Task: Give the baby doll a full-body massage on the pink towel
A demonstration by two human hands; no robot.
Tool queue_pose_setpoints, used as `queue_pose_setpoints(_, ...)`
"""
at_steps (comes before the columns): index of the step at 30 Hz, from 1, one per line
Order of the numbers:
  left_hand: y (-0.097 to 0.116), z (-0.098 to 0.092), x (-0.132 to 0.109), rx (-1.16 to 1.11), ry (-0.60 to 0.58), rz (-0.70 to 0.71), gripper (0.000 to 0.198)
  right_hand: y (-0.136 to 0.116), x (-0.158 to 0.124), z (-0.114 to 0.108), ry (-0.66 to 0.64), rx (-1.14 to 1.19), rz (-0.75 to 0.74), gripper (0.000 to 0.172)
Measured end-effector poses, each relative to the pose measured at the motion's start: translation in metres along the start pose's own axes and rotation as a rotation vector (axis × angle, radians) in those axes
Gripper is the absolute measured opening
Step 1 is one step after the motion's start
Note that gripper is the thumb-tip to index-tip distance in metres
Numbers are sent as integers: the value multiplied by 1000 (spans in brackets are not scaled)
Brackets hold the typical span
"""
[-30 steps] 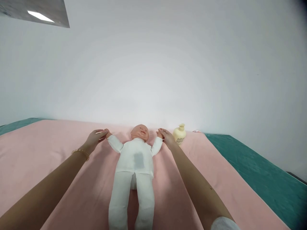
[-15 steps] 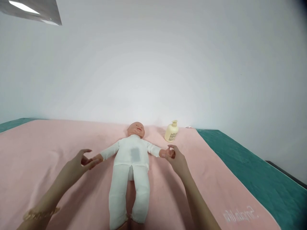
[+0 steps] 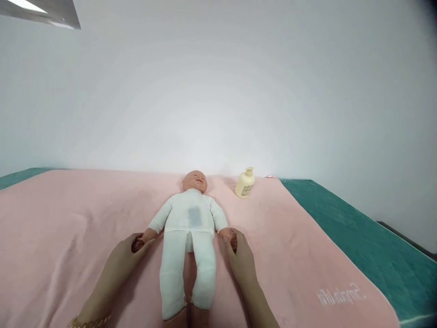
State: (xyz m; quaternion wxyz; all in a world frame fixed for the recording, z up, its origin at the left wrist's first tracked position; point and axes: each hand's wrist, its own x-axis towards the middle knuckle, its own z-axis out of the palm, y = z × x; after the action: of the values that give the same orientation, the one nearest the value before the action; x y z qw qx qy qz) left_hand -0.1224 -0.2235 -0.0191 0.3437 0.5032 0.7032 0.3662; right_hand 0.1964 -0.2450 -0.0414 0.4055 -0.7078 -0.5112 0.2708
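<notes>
A baby doll (image 3: 190, 228) in a white suit lies on its back on a pink blanket (image 3: 68, 228), head toward the wall. My left hand (image 3: 123, 257) is closed around the doll's hand on the left, beside its hip. My right hand (image 3: 240, 255) is closed around the doll's other hand, held down at its side. Both doll arms point down along the body.
A cream pump bottle (image 3: 245, 183) stands on the blanket to the right of the doll's head. Green bedding (image 3: 358, 246) shows past the blanket's right edge and at the far left. A white wall rises behind. White lettering (image 3: 339, 295) marks the blanket's near right.
Both my hands drew the doll's arms from raised beside its head, out to the sides, then down along its body. My hands came nearer to me.
</notes>
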Motion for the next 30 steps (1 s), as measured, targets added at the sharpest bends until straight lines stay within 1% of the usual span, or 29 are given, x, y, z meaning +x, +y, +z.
queue_pose_setpoints(4, 1, -1, -2, 76, 67, -13, 50, 1, 2, -2, -12, 43, 32, 46)
queue_pose_setpoints(9, -4, 0, 1, 101, 58, 11, 41, 6, 5, -4, 4, 19, 66, 52)
queue_pose_setpoints(11, -5, 0, 3, 107, 91, 10, 42, 9, 8, -5, 15, 21, 68, 55)
queue_pose_setpoints(13, -8, -2, 7, 91, 132, 5, 45, 12, 12, -6, 42, 69, 53, 56)
queue_pose_setpoints(15, -11, -6, 14, 41, 151, 9, 48, 15, 18, -8, 73, 173, 47, 58)
queue_pose_setpoints(18, -17, -14, 29, -63, 164, 8, 52, 12, 31, -15, 82, 365, 97, 57)
queue_pose_setpoints(20, -19, -19, 39, -148, 177, -7, 54, 6, 43, -21, 67, 448, 135, 53)
queue_pose_setpoints(22, -19, -22, 50, -253, 183, -16, 52, -2, 58, -27, 74, 508, 131, 50)
queue_pose_setpoints(25, -14, -24, 65, -403, 188, -5, 44, -8, 84, -31, 152, 628, 113, 45)
queue_pose_setpoints(28, -8, -24, 75, -437, 222, -26, 41, 0, 103, -29, 224, 735, 129, 45)
queue_pose_setpoints(30, -6, -23, 78, -438, 247, -64, 39, 10, 109, -26, 246, 763, 125, 44)
